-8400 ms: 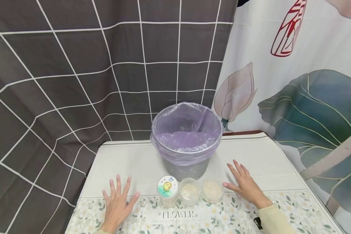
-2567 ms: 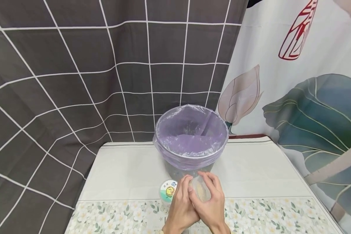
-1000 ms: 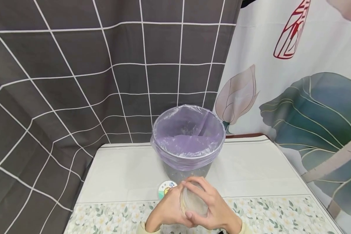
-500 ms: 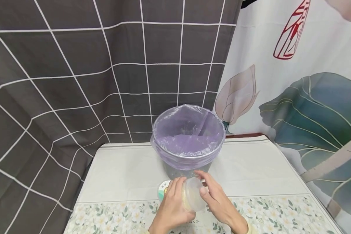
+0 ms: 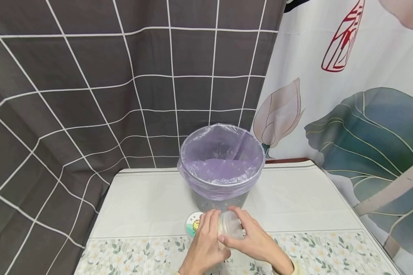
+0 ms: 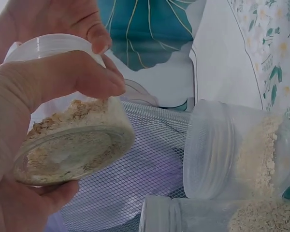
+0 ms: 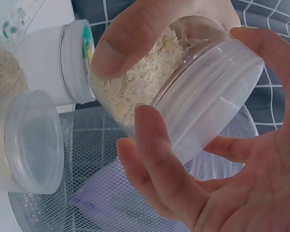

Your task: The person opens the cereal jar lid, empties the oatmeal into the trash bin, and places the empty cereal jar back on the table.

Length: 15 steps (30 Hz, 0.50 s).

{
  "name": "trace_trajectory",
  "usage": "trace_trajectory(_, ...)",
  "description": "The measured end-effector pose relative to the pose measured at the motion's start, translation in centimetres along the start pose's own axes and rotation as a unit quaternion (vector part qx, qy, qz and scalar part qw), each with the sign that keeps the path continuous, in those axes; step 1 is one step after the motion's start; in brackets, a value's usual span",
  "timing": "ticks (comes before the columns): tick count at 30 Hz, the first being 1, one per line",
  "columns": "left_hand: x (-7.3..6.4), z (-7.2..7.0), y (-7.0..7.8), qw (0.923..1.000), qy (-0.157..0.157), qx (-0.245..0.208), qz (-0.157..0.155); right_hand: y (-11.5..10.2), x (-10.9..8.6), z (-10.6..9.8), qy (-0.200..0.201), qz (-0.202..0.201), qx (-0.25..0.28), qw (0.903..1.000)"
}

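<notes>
In the head view my left hand (image 5: 204, 242) grips the body of a clear plastic jar tilted on its side, with pale flakes (image 7: 150, 72) inside. Its translucent screw lid (image 5: 231, 225) faces right, and my right hand (image 5: 252, 238) holds the lid's rim between thumb and fingers. The lid sits on the jar. Just behind my left hand a second jar with a green-and-white sticker lid (image 5: 193, 224) is partly covered. A third jar with a clear lid (image 7: 36, 140) stands beside it, hidden by my hands in the head view.
Behind the jars stands a grey mesh bin (image 5: 220, 202) lined with a purple plastic bag (image 5: 223, 172). A white, flower-printed cloth (image 5: 141, 252) covers the table. A dark gridded curtain (image 5: 141, 95) hangs at the back and left, a printed white one (image 5: 296, 49) at the right.
Both hands lay spread beside three jars at first; then they lifted one. Since half a second ago, my right thumb and fingers have come round the lid's rim again.
</notes>
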State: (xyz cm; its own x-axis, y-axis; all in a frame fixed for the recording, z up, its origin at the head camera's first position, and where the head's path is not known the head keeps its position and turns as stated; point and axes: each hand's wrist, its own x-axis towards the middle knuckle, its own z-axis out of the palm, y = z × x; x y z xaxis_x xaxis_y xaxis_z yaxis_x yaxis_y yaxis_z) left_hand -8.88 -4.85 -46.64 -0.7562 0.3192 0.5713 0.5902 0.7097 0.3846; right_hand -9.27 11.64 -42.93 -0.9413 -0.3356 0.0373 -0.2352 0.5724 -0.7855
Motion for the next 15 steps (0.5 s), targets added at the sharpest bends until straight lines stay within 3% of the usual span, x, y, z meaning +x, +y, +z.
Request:
trace_trajectory(3,0.1,-0.2,-0.2,0.9998,-0.015,-0.016,0.000,0.1,0.0,-0.3,-0.002,-0.016,-0.002,0.9999)
trace_trajectory(6,0.1,-0.7,-0.3,0.9978,-0.046,-0.048,-0.012,0.3,0.0,-0.6,-0.011,-0.058,-0.020,0.9980)
trace_trajectory(11,0.0,-1.5,-0.4,0.9886,-0.103,-0.098,-0.049,0.3,-0.1,-1.1,-0.033,-0.144,-0.040,0.9882)
trace_trajectory(15,0.2,-1.7,-0.5,0.9824,-0.127,-0.123,-0.060,0.2,-0.1,-1.4,-0.049,-0.187,-0.043,0.9803)
